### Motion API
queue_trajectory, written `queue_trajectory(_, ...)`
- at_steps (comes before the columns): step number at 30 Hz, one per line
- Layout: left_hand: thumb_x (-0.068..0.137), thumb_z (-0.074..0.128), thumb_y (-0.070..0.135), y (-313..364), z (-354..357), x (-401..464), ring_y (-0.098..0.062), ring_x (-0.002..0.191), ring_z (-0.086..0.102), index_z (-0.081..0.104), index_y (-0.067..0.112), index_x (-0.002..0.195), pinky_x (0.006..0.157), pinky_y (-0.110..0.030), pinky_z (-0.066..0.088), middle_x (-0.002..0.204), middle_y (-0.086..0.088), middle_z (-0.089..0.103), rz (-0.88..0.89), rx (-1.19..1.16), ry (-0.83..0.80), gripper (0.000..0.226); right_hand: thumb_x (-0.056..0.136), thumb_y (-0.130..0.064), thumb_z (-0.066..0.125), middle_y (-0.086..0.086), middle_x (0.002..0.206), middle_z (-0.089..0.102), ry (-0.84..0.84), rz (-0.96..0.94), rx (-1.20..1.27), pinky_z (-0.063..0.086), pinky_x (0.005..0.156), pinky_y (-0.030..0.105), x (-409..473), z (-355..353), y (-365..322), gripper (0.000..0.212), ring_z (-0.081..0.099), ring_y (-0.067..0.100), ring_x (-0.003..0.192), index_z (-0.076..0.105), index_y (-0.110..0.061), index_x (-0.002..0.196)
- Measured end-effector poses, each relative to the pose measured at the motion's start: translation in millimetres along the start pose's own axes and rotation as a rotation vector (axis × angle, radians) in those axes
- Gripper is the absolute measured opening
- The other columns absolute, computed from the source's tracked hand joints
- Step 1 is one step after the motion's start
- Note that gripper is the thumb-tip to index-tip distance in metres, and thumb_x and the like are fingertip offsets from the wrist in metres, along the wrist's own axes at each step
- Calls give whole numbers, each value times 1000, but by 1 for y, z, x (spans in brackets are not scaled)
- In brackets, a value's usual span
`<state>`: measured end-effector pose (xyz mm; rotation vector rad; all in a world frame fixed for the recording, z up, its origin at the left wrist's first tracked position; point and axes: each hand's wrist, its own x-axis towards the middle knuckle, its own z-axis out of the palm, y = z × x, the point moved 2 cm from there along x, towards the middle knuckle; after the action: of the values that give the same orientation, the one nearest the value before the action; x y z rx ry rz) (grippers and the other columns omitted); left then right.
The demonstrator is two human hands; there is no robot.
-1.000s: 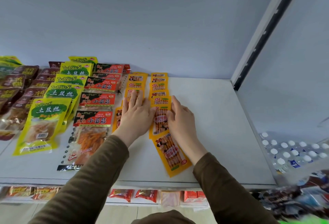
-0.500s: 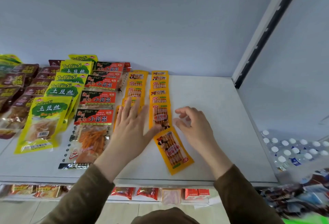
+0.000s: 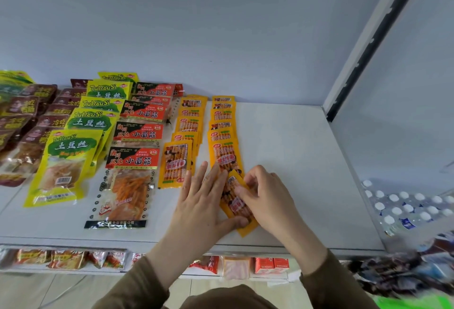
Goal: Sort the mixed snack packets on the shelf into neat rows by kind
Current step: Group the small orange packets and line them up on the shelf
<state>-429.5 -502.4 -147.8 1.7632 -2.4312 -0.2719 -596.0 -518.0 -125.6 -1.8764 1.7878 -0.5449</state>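
Note:
On the white shelf (image 3: 294, 173) the packets lie in rows running front to back: brown ones (image 3: 29, 122) far left, then yellow-green ones (image 3: 70, 151), red-and-black ones (image 3: 134, 159), and two rows of orange ones (image 3: 175, 161) (image 3: 224, 154). At the front of the right orange row, one orange packet (image 3: 234, 208) lies slanted. My left hand (image 3: 201, 200) lies flat beside it, fingers straight, thumb against its lower left edge. My right hand (image 3: 267, 198) has its fingers curled onto the packet's right side and pinches it.
The shelf's right half is bare up to the side panel and its dark upright (image 3: 368, 46). Capped water bottles (image 3: 403, 208) stand lower right. Several snack packs (image 3: 68, 258) and small cartons (image 3: 271, 264) sit on the shelf below the front edge.
My left hand has left the left orange row and moved back and right to the slanted front packet. My right hand has closed its fingers onto that packet.

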Motion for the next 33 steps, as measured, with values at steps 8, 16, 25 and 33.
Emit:
queue_trajectory(8, 77, 14, 95, -11, -5, 1, -17, 157, -19, 2, 28, 166, 126, -39, -18, 171, 7, -6, -2, -25, 83, 112, 100, -45, 59, -13, 119, 66, 42, 28, 174, 52, 69, 19, -5, 0, 0, 27, 68, 11, 100, 42, -33, 117)
queue_trajectory(16, 80, 5, 92, -23, -14, 10, -18, 159, -10, 8, 27, 165, 125, -37, -15, 173, 3, 7, -38, -37, 109, 107, 102, -37, 61, -10, 112, 69, 143, 55, 212, 38, 60, 9, 25, 6, -2, 22, 62, 3, 85, 47, -28, 117)
queue_trajectory(25, 82, -4, 88, -15, -14, 12, -23, 160, 1, 18, 19, 165, 126, -39, -11, 173, -3, 13, -60, 14, 96, 110, 100, -38, 63, -12, 114, 55, 204, -11, 87, 35, 62, 7, 39, 6, 2, 27, 58, 3, 85, 51, -24, 120)
queue_trajectory(33, 97, 6, 75, -2, -12, 46, -25, 158, -18, 1, 33, 165, 128, -49, -8, 172, -1, -12, 42, 85, 115, 80, 108, -46, 42, -5, 156, 46, 184, 67, 645, 34, 119, 36, 86, -1, -26, 46, 42, 12, 144, 48, -26, 149)
